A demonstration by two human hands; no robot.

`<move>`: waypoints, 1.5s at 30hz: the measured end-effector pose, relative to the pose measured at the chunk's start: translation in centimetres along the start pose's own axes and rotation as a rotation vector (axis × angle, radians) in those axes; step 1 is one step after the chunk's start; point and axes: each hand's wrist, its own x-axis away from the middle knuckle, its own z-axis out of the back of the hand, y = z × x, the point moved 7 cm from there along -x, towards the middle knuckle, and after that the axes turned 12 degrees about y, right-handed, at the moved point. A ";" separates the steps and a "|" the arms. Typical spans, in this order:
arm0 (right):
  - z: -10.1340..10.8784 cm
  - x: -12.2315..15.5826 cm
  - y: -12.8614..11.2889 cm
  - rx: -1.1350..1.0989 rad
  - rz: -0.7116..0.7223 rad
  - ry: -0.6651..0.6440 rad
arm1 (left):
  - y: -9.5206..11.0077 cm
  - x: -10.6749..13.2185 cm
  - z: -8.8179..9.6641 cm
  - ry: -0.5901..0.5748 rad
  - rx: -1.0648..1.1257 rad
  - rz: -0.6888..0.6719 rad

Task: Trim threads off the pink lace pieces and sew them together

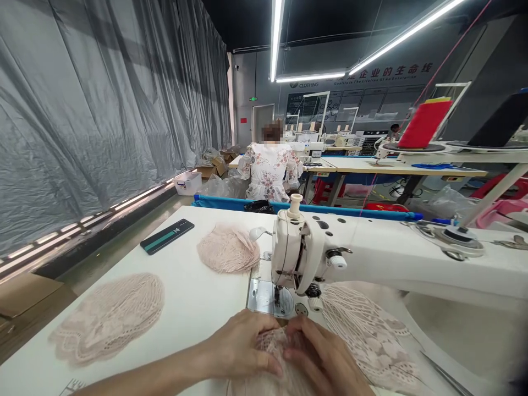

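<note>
Both of my hands are at a piece of beige lace, just in front of the needle plate of a white sewing machine. My left hand grips the lace from the left, thumb on top. From the right, my right hand pinches the same piece with bent fingers. Part of the lace is hidden under the hands. The presser foot stands beyond my fingertips. More beige lace pieces lie under the machine arm, right of my right hand.
On the tabletop lie a stack of lace pieces, another lace pile and a dark phone. Scissors lie at the right. A red thread cone stands above. A person sits ahead at another table.
</note>
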 end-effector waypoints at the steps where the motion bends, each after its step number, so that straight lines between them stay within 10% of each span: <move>1: -0.1 0.0 0.2 0.007 -0.028 -0.018 | -0.2 0.0 -0.2 0.007 -0.003 0.001; 8: -0.6 0.1 0.2 0.040 -0.131 -0.164 | -0.5 -0.4 -0.8 0.039 0.055 -0.033; 26: -0.2 -0.7 1.0 -0.078 -0.176 0.019 | -0.6 -0.4 -0.1 0.009 -0.025 -0.015; 32: -0.5 -1.2 0.7 0.275 0.019 0.041 | 2.3 1.5 1.3 0.523 -0.489 -0.536; 36: -0.6 -1.5 0.5 0.328 0.113 0.074 | 4.0 3.0 -0.2 0.585 -0.548 -0.917; 45: 0.5 -0.8 -2.0 0.427 0.384 0.212 | 2.3 1.7 -1.8 0.569 -0.669 -0.896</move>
